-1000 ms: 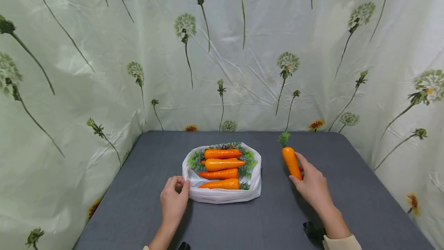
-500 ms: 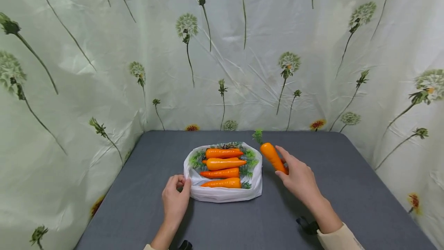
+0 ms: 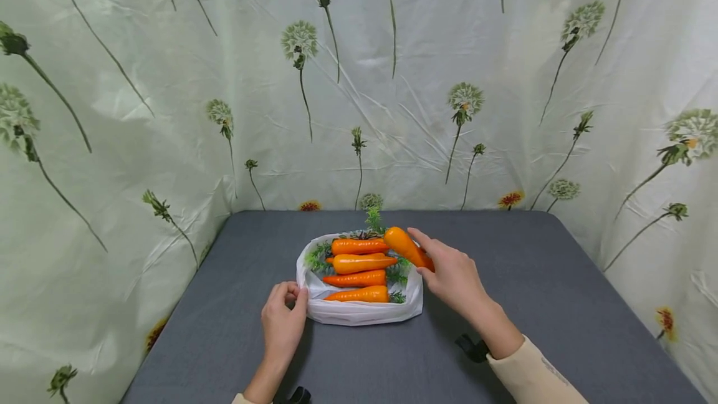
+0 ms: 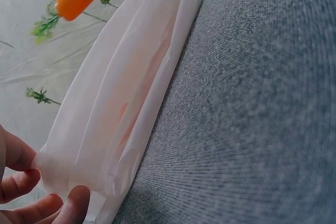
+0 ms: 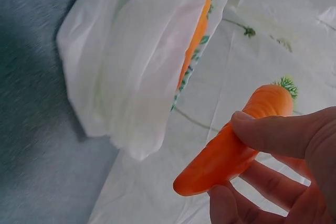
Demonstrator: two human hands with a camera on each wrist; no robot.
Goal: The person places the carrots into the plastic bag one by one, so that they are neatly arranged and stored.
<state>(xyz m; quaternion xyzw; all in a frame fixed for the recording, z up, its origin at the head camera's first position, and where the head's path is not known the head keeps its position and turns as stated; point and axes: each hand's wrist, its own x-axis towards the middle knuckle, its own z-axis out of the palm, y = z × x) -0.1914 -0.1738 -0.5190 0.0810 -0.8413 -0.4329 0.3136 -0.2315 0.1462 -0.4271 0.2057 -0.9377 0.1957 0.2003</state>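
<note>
A white plastic bag [image 3: 364,315] lies on the table with its edge rolled open. Several orange carrots [image 3: 359,264] with green leafy tops lie side by side in it. At the bag's near left corner, my left hand [image 3: 284,323] pinches the thin plastic, which the left wrist view shows between thumb and fingers [image 4: 76,205]. My right hand [image 3: 457,276] holds another carrot [image 3: 405,245] above the bag's far right rim, its leafy top pointing up and away. In the right wrist view the thumb [image 5: 268,132] and fingers grip this carrot's body.
The grey table [image 3: 359,366] ends at a pale curtain [image 3: 359,92] printed with dandelions, behind and to the left and right. Dark straps [image 3: 473,349] are worn near both wrists, below the sleeves.
My right hand has carried its carrot leftward from the right side of the table to above the bag. The left hand has stayed at the bag's corner.
</note>
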